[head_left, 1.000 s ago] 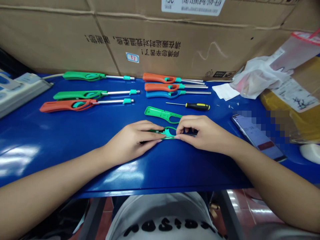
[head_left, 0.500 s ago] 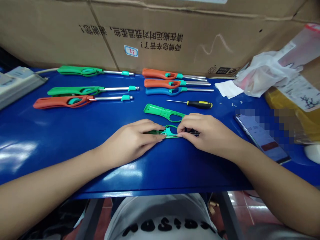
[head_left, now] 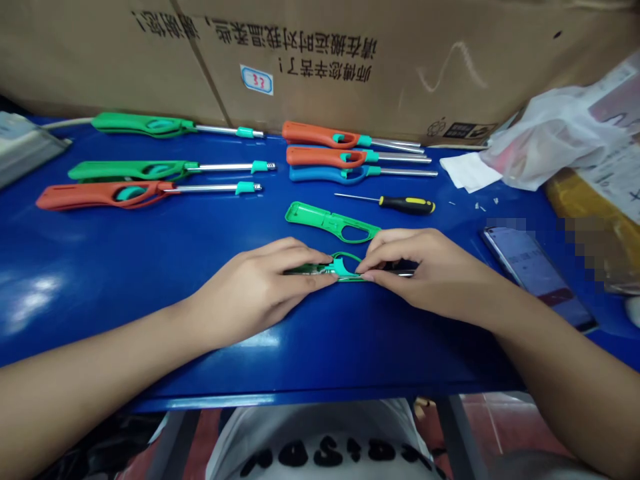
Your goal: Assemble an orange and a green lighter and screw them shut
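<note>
Between my two hands lies a green lighter (head_left: 343,268), its inner parts exposed and a teal trigger showing in the middle. My left hand (head_left: 263,280) is closed over the handle end, thumb and fingertips pinching it beside the trigger. At the front end, my right hand (head_left: 423,263) pinches the lighter where a metal tube runs under the fingers; exactly what the fingertips press is hidden. Just beyond, a loose green half shell (head_left: 313,217) rests with its hollow side up, its right end by my right fingers.
Several assembled lighters lie behind, among them a red one (head_left: 100,195) and a blue one (head_left: 325,175). A screwdriver (head_left: 407,203), small screws (head_left: 479,206), a phone (head_left: 537,277) and a plastic bag (head_left: 545,140) sit to the right. A cardboard box (head_left: 320,40) walls the back.
The camera view has shifted a little. My right hand has moved slightly right along the lighter, showing more of the metal tube; my left hand keeps its grip.
</note>
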### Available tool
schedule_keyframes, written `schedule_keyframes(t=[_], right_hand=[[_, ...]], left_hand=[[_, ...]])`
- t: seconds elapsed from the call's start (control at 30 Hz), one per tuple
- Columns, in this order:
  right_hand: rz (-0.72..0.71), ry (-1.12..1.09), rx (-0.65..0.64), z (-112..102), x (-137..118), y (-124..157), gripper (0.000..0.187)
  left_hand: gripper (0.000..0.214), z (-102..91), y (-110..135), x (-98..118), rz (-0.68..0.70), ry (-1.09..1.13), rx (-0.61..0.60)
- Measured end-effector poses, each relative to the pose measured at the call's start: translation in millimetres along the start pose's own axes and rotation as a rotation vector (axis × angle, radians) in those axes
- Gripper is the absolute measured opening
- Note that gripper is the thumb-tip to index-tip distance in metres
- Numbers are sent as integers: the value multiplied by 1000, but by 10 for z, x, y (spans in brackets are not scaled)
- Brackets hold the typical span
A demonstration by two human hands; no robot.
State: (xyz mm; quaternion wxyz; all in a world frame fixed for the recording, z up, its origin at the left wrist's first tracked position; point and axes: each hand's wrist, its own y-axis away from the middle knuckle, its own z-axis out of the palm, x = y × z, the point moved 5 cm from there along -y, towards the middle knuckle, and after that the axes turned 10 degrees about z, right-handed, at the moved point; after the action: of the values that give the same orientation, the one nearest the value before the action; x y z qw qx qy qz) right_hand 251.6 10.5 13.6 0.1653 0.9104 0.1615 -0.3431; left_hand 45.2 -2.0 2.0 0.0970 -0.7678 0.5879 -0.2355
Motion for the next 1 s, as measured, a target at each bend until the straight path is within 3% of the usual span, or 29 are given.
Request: schedule_keyframes(t=[0.33,0.53,0.73,0.87,1.0], right_hand=[[117,-105,-2,13,36,-43,12],[114,-112,-12,16,49,-59,12],[-29,-47,48,20,-21,-15,13],[-220,120,66,62,-96,21,13],[-286,227,79,87,-113,24,17]], left_hand=[[29,6,-10,18,1,4,-23],[30,4,-4,20,-9,-6,-34],[30,6,2,18,1,-8,-18],[31,6,15,12,0,2,-10],[30,-2,13,14,-5,13,-3]])
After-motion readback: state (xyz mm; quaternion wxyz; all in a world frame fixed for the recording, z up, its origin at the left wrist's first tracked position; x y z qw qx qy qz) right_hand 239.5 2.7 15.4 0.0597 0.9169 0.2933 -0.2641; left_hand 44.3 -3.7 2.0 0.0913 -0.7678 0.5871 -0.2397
